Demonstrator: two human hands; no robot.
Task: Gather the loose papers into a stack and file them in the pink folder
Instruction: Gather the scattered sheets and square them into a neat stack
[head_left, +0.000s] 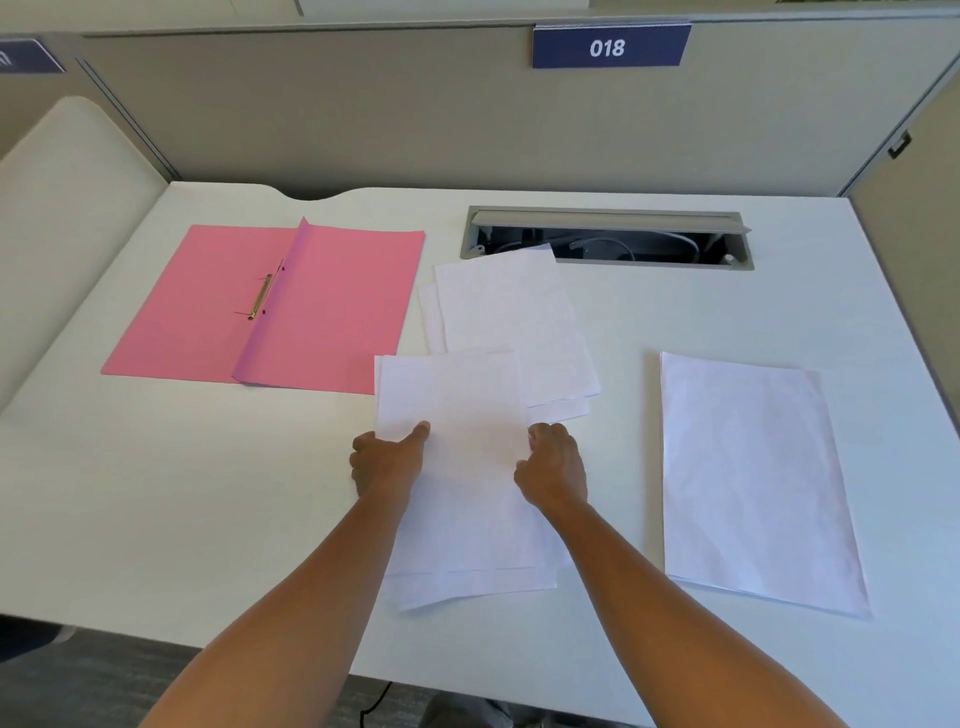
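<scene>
A pink folder (291, 306) lies open on the desk's left, its brass fastener (260, 296) near the spine. A small pile of white sheets (457, 467) lies at the centre front. My left hand (387, 457) grips its left edge with the thumb on top. My right hand (553, 465) grips its right edge with curled fingers. More loose white sheets (514, 317) lie overlapping just behind the pile. A single white sheet (753, 483) lies apart on the right.
An open grey cable tray (608, 239) with cables is sunk into the white desk (156, 493) behind the papers. Beige partition walls (363, 114) close the back and sides; a blue sign reads 018 (608, 48).
</scene>
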